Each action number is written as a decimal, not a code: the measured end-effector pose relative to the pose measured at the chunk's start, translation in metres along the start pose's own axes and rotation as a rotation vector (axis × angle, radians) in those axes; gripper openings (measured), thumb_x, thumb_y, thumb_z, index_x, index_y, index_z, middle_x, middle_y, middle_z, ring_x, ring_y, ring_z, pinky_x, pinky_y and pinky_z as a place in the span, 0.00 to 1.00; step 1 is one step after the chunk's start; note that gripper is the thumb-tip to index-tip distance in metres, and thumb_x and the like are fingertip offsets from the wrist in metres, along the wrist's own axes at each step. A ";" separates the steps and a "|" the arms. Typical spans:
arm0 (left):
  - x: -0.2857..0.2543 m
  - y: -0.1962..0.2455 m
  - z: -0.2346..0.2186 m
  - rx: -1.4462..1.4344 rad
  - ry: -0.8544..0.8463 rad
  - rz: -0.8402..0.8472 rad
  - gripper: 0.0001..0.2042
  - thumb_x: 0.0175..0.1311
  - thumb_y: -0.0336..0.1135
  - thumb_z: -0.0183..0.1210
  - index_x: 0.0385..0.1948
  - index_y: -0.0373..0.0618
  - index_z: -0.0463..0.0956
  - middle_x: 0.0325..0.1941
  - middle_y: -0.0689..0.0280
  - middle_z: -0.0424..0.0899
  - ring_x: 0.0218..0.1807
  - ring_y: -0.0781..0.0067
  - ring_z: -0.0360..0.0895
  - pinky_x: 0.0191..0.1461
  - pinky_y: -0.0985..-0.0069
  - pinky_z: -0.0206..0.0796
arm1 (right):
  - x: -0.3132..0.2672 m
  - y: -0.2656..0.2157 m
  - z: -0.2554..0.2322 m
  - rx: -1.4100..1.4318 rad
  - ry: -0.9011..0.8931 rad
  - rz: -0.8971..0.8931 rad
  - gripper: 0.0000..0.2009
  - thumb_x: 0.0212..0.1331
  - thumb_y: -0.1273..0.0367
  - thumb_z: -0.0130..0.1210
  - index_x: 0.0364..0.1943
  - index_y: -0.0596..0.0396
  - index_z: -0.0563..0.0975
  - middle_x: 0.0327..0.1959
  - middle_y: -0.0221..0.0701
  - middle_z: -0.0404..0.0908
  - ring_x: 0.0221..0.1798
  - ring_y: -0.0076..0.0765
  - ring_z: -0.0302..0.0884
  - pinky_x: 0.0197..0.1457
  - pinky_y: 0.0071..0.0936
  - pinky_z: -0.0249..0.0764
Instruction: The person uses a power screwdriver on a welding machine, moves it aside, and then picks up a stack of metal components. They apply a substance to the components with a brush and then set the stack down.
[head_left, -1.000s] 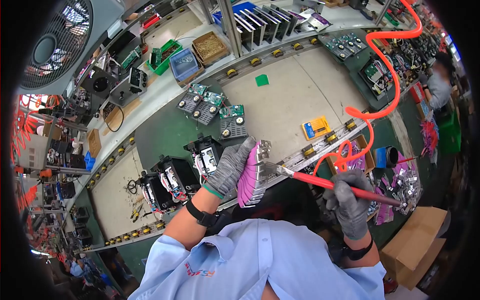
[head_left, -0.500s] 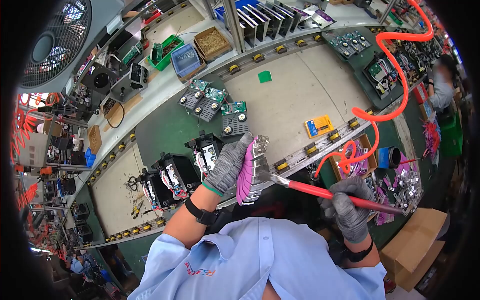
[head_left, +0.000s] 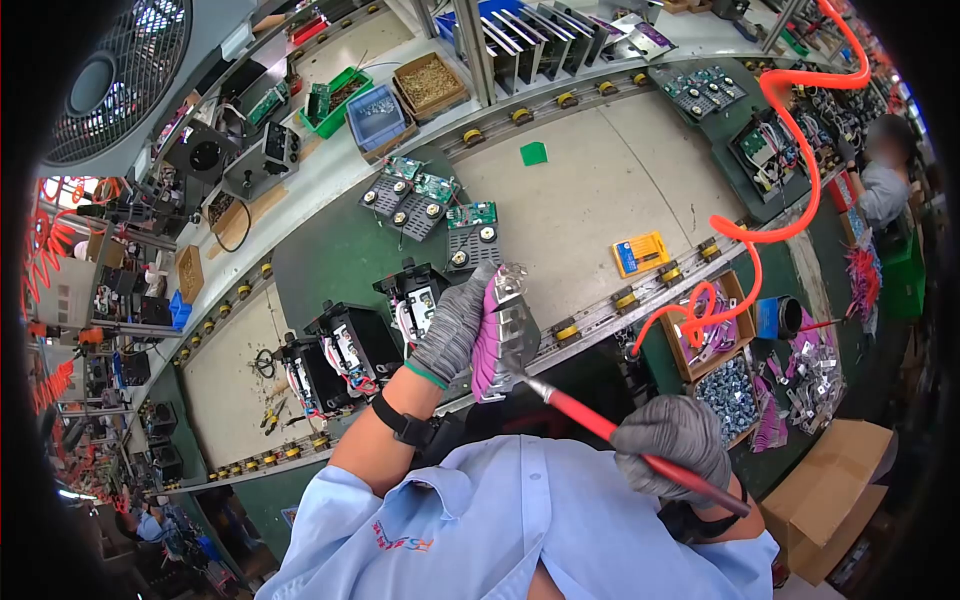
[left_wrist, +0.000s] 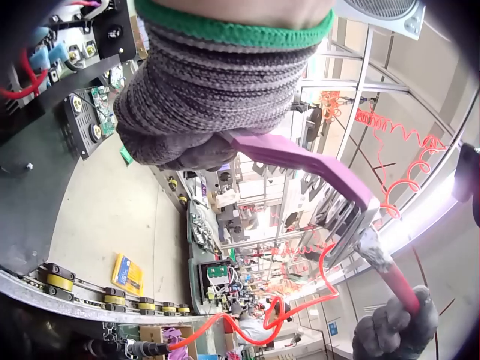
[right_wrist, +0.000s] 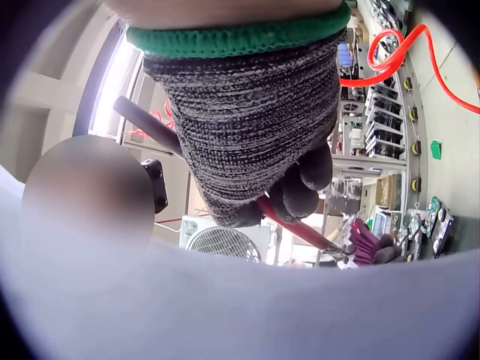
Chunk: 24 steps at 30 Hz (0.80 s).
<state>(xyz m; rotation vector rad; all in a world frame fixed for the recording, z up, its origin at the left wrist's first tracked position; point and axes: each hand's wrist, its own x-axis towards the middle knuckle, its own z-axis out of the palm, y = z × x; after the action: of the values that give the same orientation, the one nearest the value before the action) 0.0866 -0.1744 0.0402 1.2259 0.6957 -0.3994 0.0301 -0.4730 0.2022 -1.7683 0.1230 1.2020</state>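
A grey-gloved left hand [head_left: 450, 335] grips a fanned stack of purple-edged metal plates [head_left: 488, 352] from its left side, above the front edge of the line. The right hand [head_left: 672, 448], gloved too, wraps its fingers round the red handle of a brush [head_left: 580, 412]. The brush slants up to the left, its end at the lower right face of the plates. In the left wrist view the brush's end [left_wrist: 373, 251] looks smeared white and overlaps the tip of a purple plate [left_wrist: 315, 161]. Black housings with wiring [head_left: 345, 350] stand left of the left hand.
Perforated plates with green circuit boards [head_left: 410, 205] lie on the green mat. A yellow pack [head_left: 640, 254] is near the rollers. Right of the body are a box of small bluish parts [head_left: 725, 395], loose metal pieces [head_left: 815, 380] and a carton [head_left: 830, 490]. A red coiled hose [head_left: 805, 150] hangs at right.
The right hand has drawn back toward the body, bringing the brush's end down and left along the stack. This uncovers the box of bluish parts. The left hand keeps hold of the plates.
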 end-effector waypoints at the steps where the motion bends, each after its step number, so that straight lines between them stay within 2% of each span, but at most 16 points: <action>1: 0.000 -0.002 -0.001 -0.133 -0.025 -0.081 0.27 0.67 0.65 0.58 0.39 0.46 0.82 0.26 0.66 0.83 0.23 0.70 0.80 0.28 0.69 0.76 | 0.000 0.013 0.002 -0.141 0.009 -0.401 0.05 0.54 0.67 0.64 0.33 0.48 0.82 0.19 0.29 0.81 0.19 0.30 0.80 0.24 0.27 0.75; 2: 0.003 -0.005 -0.004 -0.134 -0.033 -0.083 0.27 0.67 0.65 0.58 0.39 0.46 0.82 0.26 0.66 0.83 0.23 0.70 0.80 0.28 0.69 0.76 | -0.002 0.023 0.003 -0.285 0.021 -0.801 0.14 0.46 0.73 0.67 0.40 0.48 0.81 0.22 0.30 0.82 0.19 0.34 0.80 0.23 0.28 0.75; 4: 0.011 -0.012 -0.006 -0.124 0.023 -0.018 0.25 0.66 0.66 0.58 0.36 0.50 0.80 0.23 0.66 0.82 0.18 0.69 0.78 0.23 0.67 0.73 | -0.011 0.029 0.001 -0.187 0.007 -0.710 0.14 0.49 0.73 0.66 0.43 0.49 0.81 0.21 0.31 0.82 0.18 0.33 0.79 0.22 0.28 0.74; 6: 0.010 -0.014 -0.004 -0.168 -0.011 -0.022 0.22 0.67 0.64 0.59 0.36 0.52 0.81 0.21 0.67 0.82 0.18 0.71 0.79 0.22 0.71 0.73 | -0.022 0.032 -0.007 -0.210 0.143 -0.853 0.14 0.51 0.74 0.65 0.43 0.51 0.81 0.21 0.31 0.81 0.17 0.33 0.78 0.22 0.27 0.73; 7: 0.006 -0.011 -0.001 -0.158 -0.005 -0.026 0.22 0.67 0.63 0.59 0.37 0.52 0.81 0.21 0.68 0.82 0.18 0.71 0.79 0.22 0.71 0.73 | -0.019 0.030 -0.007 -0.367 0.385 -1.141 0.13 0.50 0.74 0.65 0.42 0.55 0.79 0.20 0.32 0.79 0.16 0.32 0.76 0.20 0.27 0.70; 8: 0.003 -0.010 0.000 -0.146 0.002 -0.030 0.21 0.67 0.62 0.60 0.37 0.53 0.81 0.21 0.68 0.82 0.19 0.72 0.79 0.22 0.72 0.73 | -0.026 0.045 -0.014 -0.391 0.406 -1.119 0.13 0.50 0.74 0.65 0.42 0.55 0.79 0.20 0.32 0.79 0.16 0.32 0.76 0.20 0.27 0.70; 10: 0.003 -0.012 -0.006 -0.229 -0.104 -0.080 0.22 0.67 0.58 0.62 0.40 0.45 0.84 0.30 0.68 0.85 0.27 0.73 0.82 0.33 0.73 0.78 | -0.049 0.087 -0.029 -0.263 0.615 -1.059 0.05 0.62 0.72 0.54 0.36 0.56 0.80 0.17 0.31 0.76 0.15 0.29 0.72 0.18 0.26 0.67; 11: -0.003 -0.011 -0.003 -0.210 -0.109 -0.076 0.23 0.66 0.59 0.62 0.39 0.45 0.84 0.29 0.66 0.85 0.26 0.72 0.82 0.31 0.72 0.78 | -0.059 0.097 -0.033 -0.193 0.716 -1.033 0.10 0.68 0.71 0.48 0.33 0.57 0.81 0.15 0.31 0.75 0.14 0.27 0.70 0.17 0.26 0.65; 12: 0.001 -0.016 -0.003 -0.202 -0.062 -0.064 0.24 0.66 0.60 0.62 0.39 0.45 0.84 0.28 0.66 0.85 0.25 0.72 0.82 0.30 0.72 0.78 | -0.063 0.072 -0.031 -0.326 0.974 -1.158 0.07 0.65 0.77 0.48 0.38 0.60 0.79 0.23 0.35 0.78 0.20 0.29 0.75 0.20 0.24 0.66; 13: 0.000 -0.018 -0.004 -0.197 -0.102 -0.084 0.24 0.66 0.61 0.62 0.39 0.45 0.84 0.28 0.66 0.85 0.25 0.72 0.82 0.29 0.72 0.78 | -0.079 0.095 -0.031 0.001 1.108 -0.979 0.06 0.63 0.77 0.52 0.40 0.59 0.79 0.29 0.36 0.80 0.27 0.28 0.78 0.28 0.21 0.71; 14: -0.001 -0.019 -0.005 -0.190 -0.140 -0.103 0.25 0.65 0.62 0.62 0.38 0.45 0.84 0.27 0.67 0.85 0.25 0.73 0.82 0.29 0.72 0.78 | -0.091 0.109 -0.040 0.024 1.204 -0.961 0.07 0.61 0.75 0.57 0.42 0.59 0.78 0.35 0.35 0.81 0.31 0.26 0.78 0.33 0.20 0.73; 16: 0.002 -0.031 -0.007 -0.216 -0.192 -0.121 0.23 0.65 0.63 0.62 0.37 0.50 0.84 0.23 0.70 0.82 0.21 0.75 0.80 0.24 0.74 0.74 | -0.101 0.125 -0.061 0.212 1.491 -0.721 0.09 0.65 0.71 0.57 0.45 0.60 0.79 0.35 0.33 0.81 0.31 0.24 0.78 0.34 0.20 0.74; 18: 0.007 -0.041 -0.007 -0.283 -0.265 -0.154 0.22 0.65 0.63 0.61 0.35 0.54 0.83 0.21 0.71 0.81 0.20 0.75 0.78 0.22 0.74 0.71 | -0.099 0.139 -0.085 0.195 1.462 -0.687 0.11 0.66 0.68 0.57 0.48 0.60 0.79 0.34 0.31 0.81 0.31 0.22 0.77 0.34 0.19 0.73; 20: 0.013 -0.048 -0.002 -0.280 -0.235 -0.191 0.21 0.65 0.64 0.62 0.34 0.55 0.83 0.21 0.71 0.80 0.20 0.75 0.78 0.21 0.74 0.70 | -0.087 0.192 -0.121 0.279 1.381 -0.627 0.15 0.67 0.64 0.60 0.51 0.57 0.77 0.34 0.28 0.80 0.29 0.19 0.75 0.32 0.19 0.73; 21: 0.017 -0.051 0.001 -0.280 -0.190 -0.228 0.21 0.64 0.64 0.62 0.33 0.56 0.82 0.21 0.71 0.80 0.20 0.76 0.78 0.20 0.74 0.70 | -0.080 0.212 -0.138 0.285 1.395 -0.605 0.15 0.67 0.64 0.60 0.52 0.56 0.77 0.34 0.28 0.81 0.29 0.20 0.75 0.32 0.19 0.73; 24: 0.027 -0.058 0.003 -0.311 -0.262 -0.287 0.22 0.61 0.66 0.64 0.35 0.56 0.82 0.22 0.72 0.80 0.19 0.75 0.78 0.19 0.73 0.70 | -0.064 0.236 -0.180 0.315 1.346 -0.626 0.16 0.67 0.62 0.62 0.54 0.51 0.78 0.35 0.29 0.81 0.30 0.24 0.77 0.32 0.20 0.75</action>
<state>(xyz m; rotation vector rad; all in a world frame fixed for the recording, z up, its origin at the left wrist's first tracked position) 0.0711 -0.1929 -0.0190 0.7644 0.6783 -0.6510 -0.0114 -0.7586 0.1091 -1.8196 0.4564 -0.5374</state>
